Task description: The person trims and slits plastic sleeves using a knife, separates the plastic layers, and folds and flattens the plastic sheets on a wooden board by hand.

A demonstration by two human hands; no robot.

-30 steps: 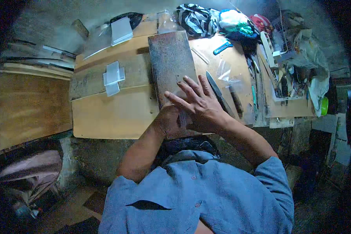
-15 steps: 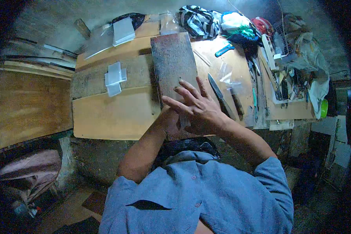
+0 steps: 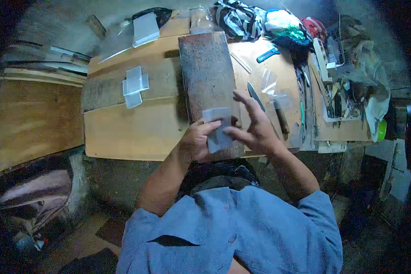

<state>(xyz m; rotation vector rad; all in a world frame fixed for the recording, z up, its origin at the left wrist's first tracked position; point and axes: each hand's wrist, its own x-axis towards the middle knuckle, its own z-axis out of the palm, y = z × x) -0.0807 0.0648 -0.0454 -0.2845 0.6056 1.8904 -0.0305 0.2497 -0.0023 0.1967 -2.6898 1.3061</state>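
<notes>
My left hand (image 3: pixel 195 140) grips a small, flat, whitish plastic packet (image 3: pixel 219 142), with the thumb lying across its face. Just to the right is my right hand (image 3: pixel 261 131), slightly blurred, its fingers apart and its thumb close to the packet's right edge. Whether that thumb touches the packet, I cannot tell. Both hands are over the near end of a dark, worn wooden board (image 3: pixel 206 68). Beyond my right fingers lies a knife (image 3: pixel 255 94), its handle hidden behind the hand. A few similar clear packets (image 3: pixel 134 85) lie overlapped on the table at left.
A wooden-handled tool (image 3: pixel 281 118) and a small clear bag (image 3: pixel 269 81) lie right of the board. Farther back are a blue cutter (image 3: pixel 268 54) and bundled plastic bags (image 3: pixel 239 20). A white basket (image 3: pixel 347 118) of tools stands right. White sheets (image 3: pixel 146 29) lie back left.
My hands, earlier overlapped with the right one covering the left, have moved apart. The right hand has shifted right, and the packet in my left hand now shows plainly.
</notes>
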